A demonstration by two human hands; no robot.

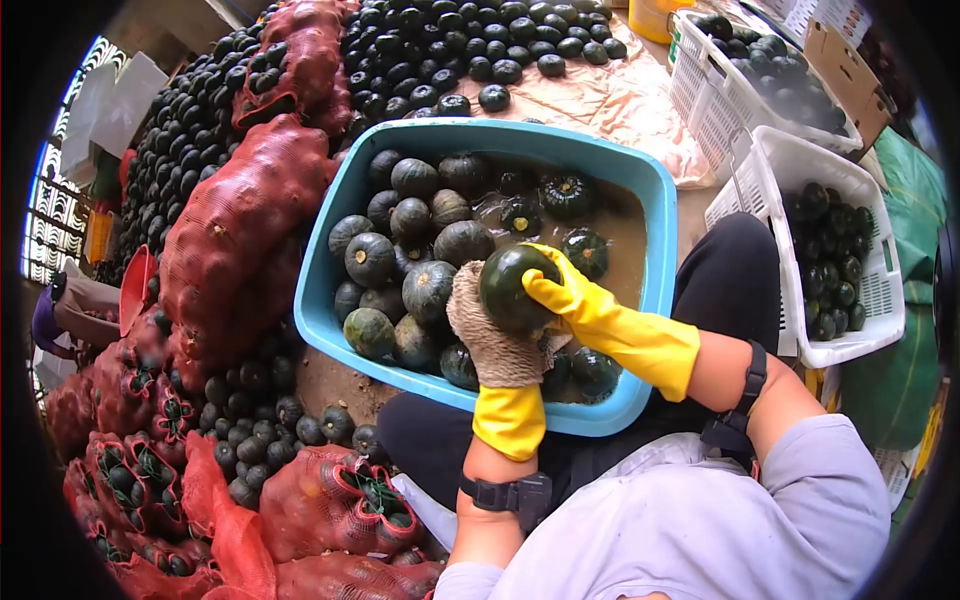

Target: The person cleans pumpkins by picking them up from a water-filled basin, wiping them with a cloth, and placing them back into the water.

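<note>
A dark green pumpkin [508, 292], wet and shiny, is held above the near side of a blue tub [660, 250]. My right hand [580, 300], in a yellow rubber glove, grips it from the right with thumb and fingers. My left hand [495, 340] wears a rough brown cloth mitt over a yellow glove and is pressed round the pumpkin's left side; the mitt hides its fingers. Dull, dusty pumpkins [428, 290] are heaped in the tub's left half. Several shinier ones sit in the muddy water [625, 225] on the right.
White crates [880, 315] of dark green pumpkins stand on the right. Red mesh sacks [240, 220] full of pumpkins line the left. A large pumpkin pile [440, 45] spreads behind the tub beside a pale sheet [590, 100]. Another person's leg [95, 310] shows at far left.
</note>
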